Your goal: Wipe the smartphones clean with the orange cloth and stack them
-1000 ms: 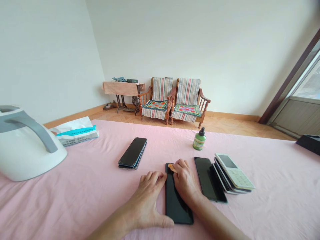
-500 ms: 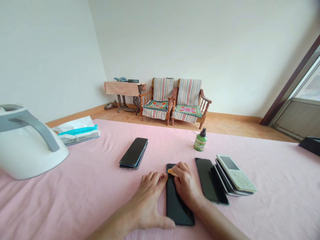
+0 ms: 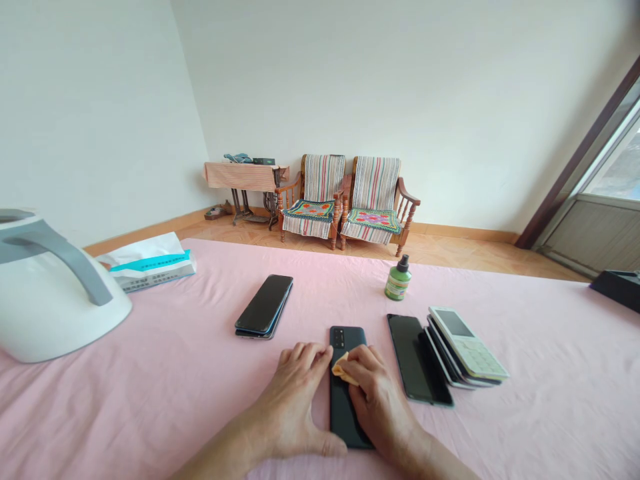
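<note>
Phone [image 3: 341, 373], black, camera end up, flat on pink tablecloth [image 3: 175, 373], centre-near, lengthwise away from the wearer. Left hand [image 3: 295, 407] flat on the cloth against the phone's left edge, fingers loosely spread and curled at the tips, thumb touching the phone's near corner; gripping nothing, just bracing. Right hand [image 3: 375, 400] lying on top of the phone, fingers bent, pinching a small yellow-orange cloth pad [image 3: 343, 370] against the back glass just below the camera block. Near half of the phone hidden under that hand.

Right of it, just beside: dark slab phone [image 3: 410, 357], then fanned stack of phones [image 3: 450, 360] topped by a white keypad handset [image 3: 467, 341], overlapping each other. Green bottle [image 3: 399, 279] with black cap, upright, behind that group, apart from it. Left and further back: two dark phones stacked [image 3: 264, 305], angled. Far left: white kettle [image 3: 45, 300] with grey handle, partly cut off by the frame edge; white and teal tissue pack [image 3: 150, 263] behind it. Black box [image 3: 617, 287] at far right table edge. Background: two wooden armchairs [image 3: 350, 200] with striped covers against the wall, covered sewing-machine table [image 3: 245, 177] to their left.
</note>
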### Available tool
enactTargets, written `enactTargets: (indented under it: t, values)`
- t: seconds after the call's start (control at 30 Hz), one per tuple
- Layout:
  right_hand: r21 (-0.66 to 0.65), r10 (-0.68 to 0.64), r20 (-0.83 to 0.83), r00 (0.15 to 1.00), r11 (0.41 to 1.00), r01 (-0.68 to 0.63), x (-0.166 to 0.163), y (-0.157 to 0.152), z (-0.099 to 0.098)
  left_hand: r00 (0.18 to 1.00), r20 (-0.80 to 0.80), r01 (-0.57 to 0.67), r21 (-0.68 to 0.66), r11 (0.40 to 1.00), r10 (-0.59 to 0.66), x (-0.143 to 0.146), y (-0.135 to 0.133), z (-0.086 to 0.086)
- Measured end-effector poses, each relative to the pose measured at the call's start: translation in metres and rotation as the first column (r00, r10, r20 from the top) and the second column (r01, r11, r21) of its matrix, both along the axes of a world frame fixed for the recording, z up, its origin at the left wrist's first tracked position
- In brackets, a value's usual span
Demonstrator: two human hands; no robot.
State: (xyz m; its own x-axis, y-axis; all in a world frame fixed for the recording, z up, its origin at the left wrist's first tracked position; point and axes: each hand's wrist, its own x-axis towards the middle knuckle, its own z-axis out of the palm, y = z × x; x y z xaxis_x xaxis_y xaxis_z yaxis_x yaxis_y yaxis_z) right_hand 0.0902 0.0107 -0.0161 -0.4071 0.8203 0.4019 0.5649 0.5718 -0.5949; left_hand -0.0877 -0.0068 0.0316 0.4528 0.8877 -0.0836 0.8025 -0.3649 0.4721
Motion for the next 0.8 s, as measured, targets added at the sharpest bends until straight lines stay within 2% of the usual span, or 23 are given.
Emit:
enactTargets:
  t: [0.1, 0.27, 0.37, 0.53, 0.8]
  values:
    - [0.025, -0.031, 0.020, 0.999, 0.999, 0.030, -0.003, 0.010, -0.001, 1.000, 0.001, 0.007, 0.020, 1.000, -0.007, -0.001, 0.001, -0.003]
    - [0.092, -0.097, 0.030, 0.995, 0.991, 0.093, -0.012, 0.053, -0.007, 1.000, -0.014, 0.023, 0.038, 0.999, -0.023, -0.001, 0.000, -0.002]
    - [0.101, -0.095, 0.025, 0.995, 0.991, 0.092, -0.012, 0.057, -0.007, 1.000, -0.009, 0.008, 0.023, 1.000, -0.008, 0.000, 0.000, -0.001]
    - [0.075, -0.008, 0.029, 1.000, 0.997, 0.006, -0.001, 0.025, 0.000, 0.998, 0.047, -0.032, 0.047, 0.998, 0.029, -0.001, 0.002, -0.008]
    - [-0.041, 0.223, 0.032, 0.974, 0.974, -0.221, 0.017, -0.028, 0.013, 0.998, 0.058, 0.022, 0.092, 0.996, -0.027, -0.006, 0.004, -0.018]
